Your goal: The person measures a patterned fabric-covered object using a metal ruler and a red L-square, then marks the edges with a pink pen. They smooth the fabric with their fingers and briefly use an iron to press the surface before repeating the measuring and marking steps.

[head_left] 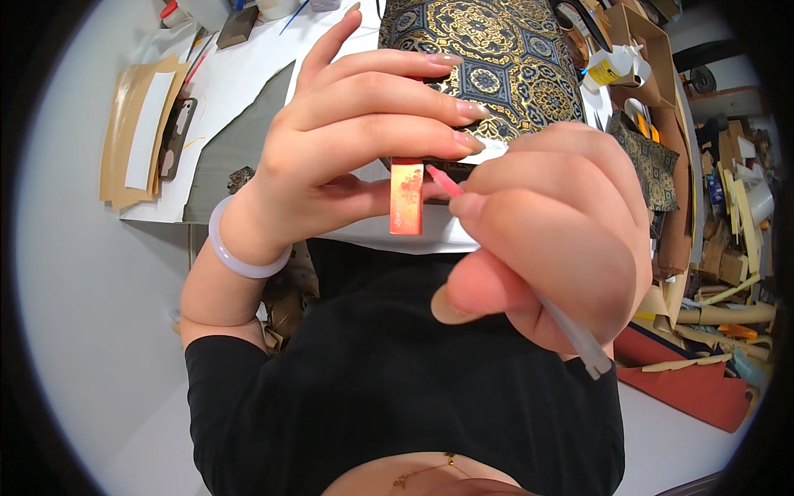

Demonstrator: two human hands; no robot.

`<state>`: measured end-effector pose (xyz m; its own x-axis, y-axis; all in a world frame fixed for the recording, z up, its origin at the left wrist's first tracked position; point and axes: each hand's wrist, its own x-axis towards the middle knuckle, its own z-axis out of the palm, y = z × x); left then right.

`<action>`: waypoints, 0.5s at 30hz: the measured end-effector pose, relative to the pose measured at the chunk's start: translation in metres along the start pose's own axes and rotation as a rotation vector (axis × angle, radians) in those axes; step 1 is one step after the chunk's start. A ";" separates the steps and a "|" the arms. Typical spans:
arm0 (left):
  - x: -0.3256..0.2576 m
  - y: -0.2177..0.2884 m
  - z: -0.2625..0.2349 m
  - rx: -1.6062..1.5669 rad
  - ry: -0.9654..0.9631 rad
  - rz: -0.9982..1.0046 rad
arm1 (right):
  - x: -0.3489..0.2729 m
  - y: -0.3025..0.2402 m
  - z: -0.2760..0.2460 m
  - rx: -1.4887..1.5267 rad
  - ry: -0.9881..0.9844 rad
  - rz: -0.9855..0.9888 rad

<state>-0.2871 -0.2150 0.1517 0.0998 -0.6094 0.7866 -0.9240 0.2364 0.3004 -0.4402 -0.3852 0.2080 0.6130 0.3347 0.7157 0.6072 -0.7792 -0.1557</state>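
My left hand [331,136] pinches a small shiny orange-red block [406,207] between the thumb and the fingers, its other fingers stretched out above. Closed around a slim pen-like tool [445,181], my right hand [562,223] brings its pink tip to the block's upper right edge; whether they touch I cannot tell. The tool's grey translucent end sticks out below that hand. Just beyond both hands lies a large piece covered in black, gold and blue-grey patterned brocade [488,41]. My left fingers overlap its near side.
White paper [248,70] and a dark grey sheet [227,178] cover the table's left part. Brown paper sheets [124,124] and a phone [177,140] lie there. At right stand a white bottle [608,68] and a cardboard box [653,45]; scraps crowd beyond, above a red sheet [695,393].
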 end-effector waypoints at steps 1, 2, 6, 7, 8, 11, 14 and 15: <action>0.000 -0.001 0.000 0.002 0.001 0.004 | 0.000 0.001 -0.002 -0.010 0.001 0.019; 0.000 -0.003 0.000 0.004 0.001 0.032 | 0.000 0.003 -0.005 -0.014 -0.022 0.036; -0.002 -0.003 0.000 -0.002 0.000 0.030 | -0.010 -0.001 -0.017 -0.131 0.004 0.124; -0.002 -0.004 0.000 -0.012 -0.006 0.031 | -0.013 -0.002 -0.019 -0.133 0.023 0.153; -0.003 -0.004 0.000 -0.023 -0.011 0.034 | -0.018 -0.002 -0.021 -0.138 0.082 0.173; -0.003 -0.005 -0.001 -0.020 -0.023 0.038 | -0.031 0.001 -0.028 -0.056 0.224 0.251; -0.002 -0.006 -0.001 -0.004 -0.025 0.057 | -0.044 0.003 -0.036 -0.057 0.240 0.260; -0.002 -0.006 -0.001 -0.001 -0.032 0.054 | -0.047 0.004 -0.039 -0.073 0.230 0.254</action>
<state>-0.2813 -0.2140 0.1486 0.0377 -0.6191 0.7844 -0.9276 0.2703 0.2579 -0.4865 -0.4245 0.2006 0.6048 0.0036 0.7963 0.4068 -0.8611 -0.3051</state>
